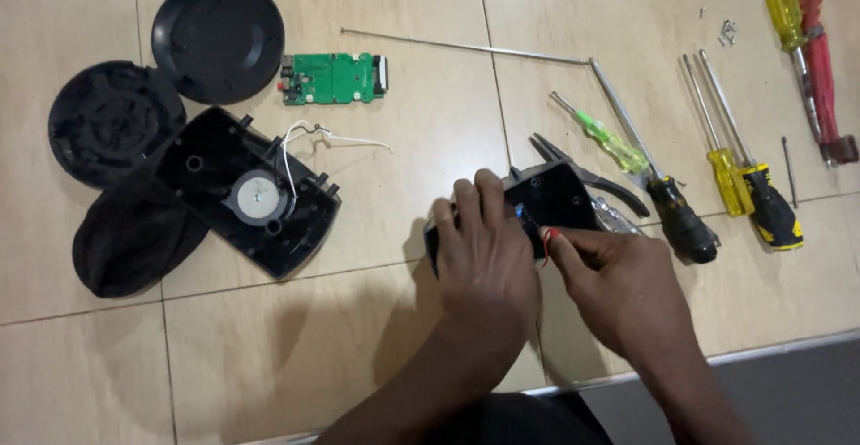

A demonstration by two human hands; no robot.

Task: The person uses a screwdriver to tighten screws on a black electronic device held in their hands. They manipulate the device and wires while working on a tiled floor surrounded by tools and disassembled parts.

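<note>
A black plastic casing point(551, 196), angular and matte with small screw holes in its face, is held near the middle of the tiled counter point(412, 113). The left hand point(484, 252) is laid over its near side, fingers curled closed around the body. The right hand point(618, 279) is pinched shut on a thin red wire point(546, 246) at the casing's edge, beside a small blue part that is too small to tell. Pliers point(587, 174) with dark handles lie just behind the casing. To the left, an open black housing point(246, 192) is seen, tray-like, with a round silver speaker point(260, 197) seated in it and white wires point(322, 138) trailing out. Two round black covers point(218, 38) and a dark cloth piece point(134, 239) lie near it. A green circuit board point(334, 78) rests flat further back. A thin metal rod point(466, 47) and screwdrivers point(717, 176) with yellow, green and black handles are spread on the right, with a few loose screws point(727, 31) near the far edge.
</note>
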